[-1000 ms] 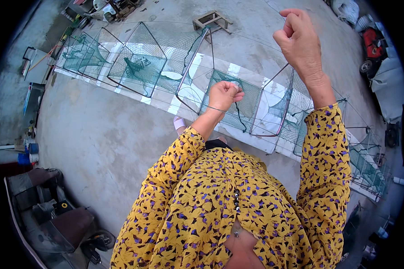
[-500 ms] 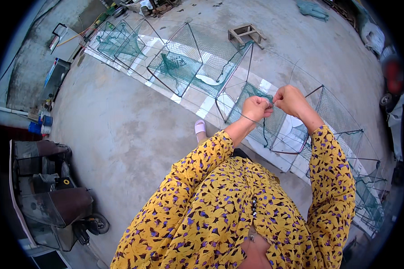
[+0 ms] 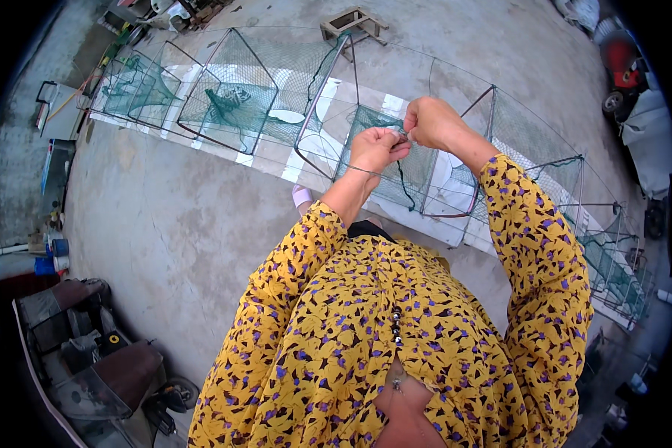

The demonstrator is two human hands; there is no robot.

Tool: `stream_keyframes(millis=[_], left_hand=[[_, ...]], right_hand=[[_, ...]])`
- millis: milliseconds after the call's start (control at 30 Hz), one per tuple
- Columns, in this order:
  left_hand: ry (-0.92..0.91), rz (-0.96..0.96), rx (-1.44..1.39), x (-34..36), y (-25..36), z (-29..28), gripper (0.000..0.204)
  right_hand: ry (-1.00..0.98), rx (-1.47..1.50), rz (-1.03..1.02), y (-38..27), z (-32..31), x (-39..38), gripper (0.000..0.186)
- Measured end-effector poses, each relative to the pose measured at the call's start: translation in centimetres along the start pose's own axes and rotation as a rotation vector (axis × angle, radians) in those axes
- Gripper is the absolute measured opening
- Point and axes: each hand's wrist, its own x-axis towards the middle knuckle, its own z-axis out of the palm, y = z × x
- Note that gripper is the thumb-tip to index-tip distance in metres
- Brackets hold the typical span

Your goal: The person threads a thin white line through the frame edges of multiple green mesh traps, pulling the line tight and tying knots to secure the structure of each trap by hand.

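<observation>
Head | net [image 3: 420, 175]: long axis upper-left to lower-right | hands [image 3: 373, 151] pinching, object unclear

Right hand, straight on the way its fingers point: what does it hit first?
The right hand would likely meet the left hand first, at its fingertips; they look close, but depth is unclear.

A paved yard, apparently at a home. A bare, stained concrete floor [image 3: 164, 209] spreads underfoot, with a weathered wall [image 3: 26, 112] on the left. What looks like a scooter [image 3: 112, 366] stands at lower left, with blue containers [image 3: 46, 264] beyond it. Around the yard are a small wooden stool [image 3: 349, 27], a red wheeled machine [image 3: 620, 66] and long, framed green netting [image 3: 239, 108].
</observation>
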Motion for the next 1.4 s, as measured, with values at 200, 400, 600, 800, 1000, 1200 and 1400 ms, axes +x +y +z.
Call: stream_keyframes(millis=[200,400,600,800,1000,1200,1400], left_hand=[[0.011,-0.016,-0.03,-0.2,0.1,0.1,0.009],[0.046,0.011,0.051,-1.0,0.6,0.5,0.01],[0.051,0.149,0.402,-1.8,1.8,0.3,0.01],[-0.152,0.046,-0.034,-2.0,3.7,-1.8,0.011],[-0.503,-0.087,-0.57,-2.3,5.2,-0.9,0.013],[-0.421,0.004,-0.56,-2.2,5.2,-1.1,0.012],[-0.117,0.138,-0.13,-2.9,2.5,-0.1,0.017]], right_hand=[[0.008,-0.011,-0.006,-0.2,0.2,0.2,0.006],[-0.021,-0.036,0.024,-1.1,-0.2,-0.2,0.011],[-0.041,0.025,0.019,-0.3,-0.4,-0.3,0.016],[-0.106,0.255,-0.153,-0.3,-4.1,-1.7,0.028],[-0.373,0.561,-0.219,0.0,-4.9,-2.2,0.034],[-0.396,0.533,-0.171,0.2,-4.5,-1.9,0.014],[-0.206,0.724,-0.143,-1.0,-6.3,-2.9,0.018]])
